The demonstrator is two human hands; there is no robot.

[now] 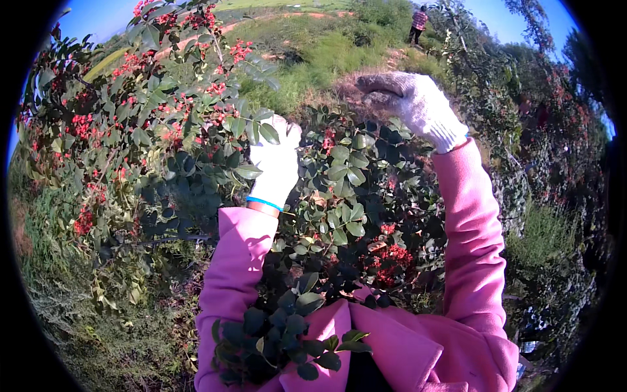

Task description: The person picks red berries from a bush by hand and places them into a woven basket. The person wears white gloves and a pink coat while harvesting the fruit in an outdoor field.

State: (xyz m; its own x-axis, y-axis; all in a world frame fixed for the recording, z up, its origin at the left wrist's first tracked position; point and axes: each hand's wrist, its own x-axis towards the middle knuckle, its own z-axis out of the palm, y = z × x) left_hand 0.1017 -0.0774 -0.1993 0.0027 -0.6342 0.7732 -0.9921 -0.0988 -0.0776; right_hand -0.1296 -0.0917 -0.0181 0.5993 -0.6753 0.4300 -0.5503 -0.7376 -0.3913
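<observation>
My left hand (277, 164), in a white knitted glove with a blue cuff edge, is raised among the leaves of a shrub branch (245, 130). Its fingers curl away from me and leaves partly cover them, so what they hold cannot be seen. To the right and higher up, my right hand (416, 105) wears a similar glove, soiled on the fingers. Those fingers are bent, with a narrow gap to the thumb and nothing visible between them. Red berry clusters (83, 126) hang on the thorny-looking shrub at left; another red cluster (392, 262) sits low between my arms.
Leafy twigs (299, 323) overlap the front of my pink coat (401, 338). More berry-bearing bushes (553, 132) line the right side. A person (419, 23) in a checked top stands far off by a dirt path (394, 58). Grass (323, 61) lies beyond.
</observation>
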